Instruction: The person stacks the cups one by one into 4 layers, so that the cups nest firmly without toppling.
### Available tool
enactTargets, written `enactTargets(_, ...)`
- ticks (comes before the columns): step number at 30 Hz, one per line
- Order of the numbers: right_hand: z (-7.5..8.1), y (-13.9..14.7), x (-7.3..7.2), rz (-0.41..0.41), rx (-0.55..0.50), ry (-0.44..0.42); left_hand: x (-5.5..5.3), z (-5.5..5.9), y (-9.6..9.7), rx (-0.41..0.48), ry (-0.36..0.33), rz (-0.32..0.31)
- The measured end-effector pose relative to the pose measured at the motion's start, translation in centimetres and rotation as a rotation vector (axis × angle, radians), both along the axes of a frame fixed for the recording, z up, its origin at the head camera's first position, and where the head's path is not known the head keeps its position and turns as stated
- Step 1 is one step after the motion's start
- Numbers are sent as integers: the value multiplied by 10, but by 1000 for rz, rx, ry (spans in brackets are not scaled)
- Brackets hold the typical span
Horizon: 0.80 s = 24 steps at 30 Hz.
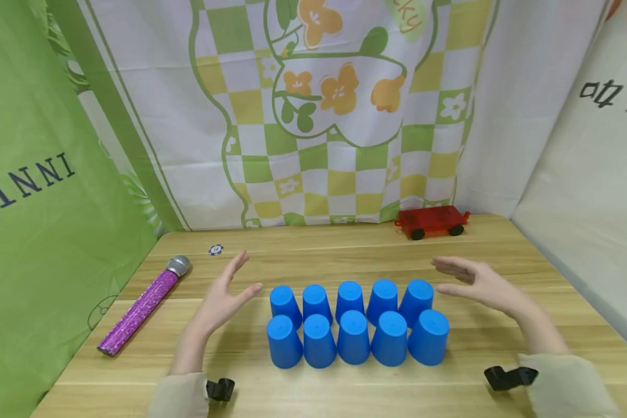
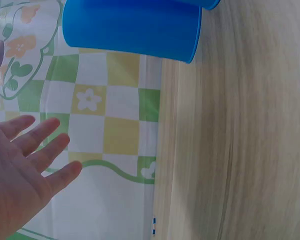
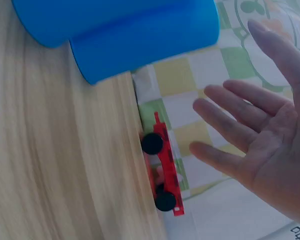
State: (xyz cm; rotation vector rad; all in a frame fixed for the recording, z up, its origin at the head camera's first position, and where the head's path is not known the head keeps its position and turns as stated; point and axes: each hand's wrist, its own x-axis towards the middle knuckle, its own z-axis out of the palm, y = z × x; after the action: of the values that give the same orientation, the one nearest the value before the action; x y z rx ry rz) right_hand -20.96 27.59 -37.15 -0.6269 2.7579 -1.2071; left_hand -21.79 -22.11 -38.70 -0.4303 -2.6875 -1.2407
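Note:
Several blue cups (image 1: 353, 338) stand upside down on the wooden table in two rows, front and back. My left hand (image 1: 220, 302) hovers to the left of the rows, fingers spread and holding nothing. On the other side, my right hand (image 1: 478, 283) is raised just right of the back row, its fingers extended and its palm turned toward the cups. In the left wrist view a blue cup (image 2: 132, 25) lies beyond the spread left hand (image 2: 25, 175). The right wrist view has the right hand (image 3: 260, 130) apart from the nearest blue cup (image 3: 145, 42).
A purple glittery microphone (image 1: 141, 310) lies at the left of the table (image 1: 313, 395). Behind it is a small poker chip (image 1: 216, 249). A red toy wagon (image 1: 432, 222) with black wheels stands at the back right, near the patterned curtain (image 1: 339, 174).

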Motion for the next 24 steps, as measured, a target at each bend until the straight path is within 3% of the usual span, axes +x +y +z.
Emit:
enactTargets(10,-12,-13,-5,89,-54,-92,-1,-6,14,59,-46,-112)
enactTargets(17,-16,-18,-7,100,-40,-106,0,-10,21,82,-121,-164)
enactTargets(24,-21,-22,-10,111,-34,-82,-1,-13,25,69,-137,-203)
